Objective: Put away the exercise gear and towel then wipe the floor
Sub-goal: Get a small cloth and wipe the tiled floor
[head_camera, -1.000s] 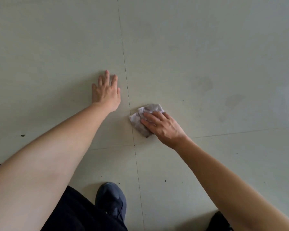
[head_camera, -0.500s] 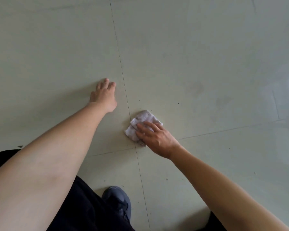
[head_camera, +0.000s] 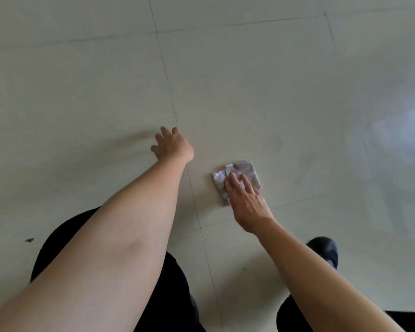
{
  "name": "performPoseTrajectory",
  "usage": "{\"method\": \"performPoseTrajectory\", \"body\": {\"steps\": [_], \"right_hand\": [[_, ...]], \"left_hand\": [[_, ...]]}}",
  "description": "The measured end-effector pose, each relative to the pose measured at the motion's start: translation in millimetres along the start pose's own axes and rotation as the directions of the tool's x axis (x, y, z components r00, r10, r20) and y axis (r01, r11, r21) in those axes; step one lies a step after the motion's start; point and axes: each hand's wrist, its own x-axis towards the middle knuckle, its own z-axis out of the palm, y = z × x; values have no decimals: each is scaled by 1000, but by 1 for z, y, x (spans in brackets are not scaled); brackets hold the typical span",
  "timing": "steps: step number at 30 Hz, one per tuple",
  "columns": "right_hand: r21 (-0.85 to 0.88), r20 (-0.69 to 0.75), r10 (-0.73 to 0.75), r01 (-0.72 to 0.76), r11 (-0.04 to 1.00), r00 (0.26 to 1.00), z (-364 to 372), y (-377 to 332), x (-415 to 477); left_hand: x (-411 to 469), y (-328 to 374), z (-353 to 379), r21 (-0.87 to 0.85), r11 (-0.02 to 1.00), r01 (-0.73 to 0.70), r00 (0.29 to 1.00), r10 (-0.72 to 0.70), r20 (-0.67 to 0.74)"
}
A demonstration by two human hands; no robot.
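**Flat fingers on the rag: wiping the tile**

The right hand's fingers [head_camera: 236, 182] lie straight and flat on a small crumpled grey-white rag [head_camera: 248, 168]. They press it down rather than grip it. The right hand [head_camera: 248, 203] covers the rag's near half, and the far edge sticks out past the fingertips. The rag sits on the pale tiled floor [head_camera: 273, 92], just right of a long grout line [head_camera: 170, 97]. Beside that line the left hand [head_camera: 174, 146] is released, fingers spread, holding nothing. It seems to brace on the tile, though contact cannot be confirmed.

No exercise gear or towel is in view, so this is probably the wiping step.

To wipe well:
- Keep the weight over the rag's middle so it does not roll up under the fingers.
- Use overlapping strokes across 1 tile at a time.
- Turn the rag to a cleaner face once it greys.

Faint dull patches [head_camera: 304, 173] to the right of the rag look worth a pass. So does a dark speck [head_camera: 30, 240] far to the left. The dark shoe [head_camera: 324, 248] near the right forearm should stay off wiped tile.
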Motion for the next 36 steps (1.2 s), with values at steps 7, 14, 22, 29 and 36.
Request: {"method": "performPoseTrajectory", "body": {"steps": [7, 14, 22, 29, 36], "right_hand": [[-172, -106, -418, 397, 901, 902, -7, 18, 73], [-117, -330, -339, 319, 941, 881, -92, 26, 219], [-210, -357, -541, 499, 841, 761, -64, 25, 195], [-289, -362, -586, 511, 810, 725, -106, 60, 264], [-177, -379, -338, 292, 940, 861, -170, -16, 328]], "left_hand": [[33, -26, 0, 92, 985, -144, 952, 163, -257], [83, -42, -8, 184, 977, -106, 936, 160, -312], [123, -25, -16, 93, 993, -78, 946, 103, -307], [132, -35, 5, 110, 991, -77, 943, 108, -316], [136, -37, 4, 99, 993, -69, 960, 93, -263]]}}
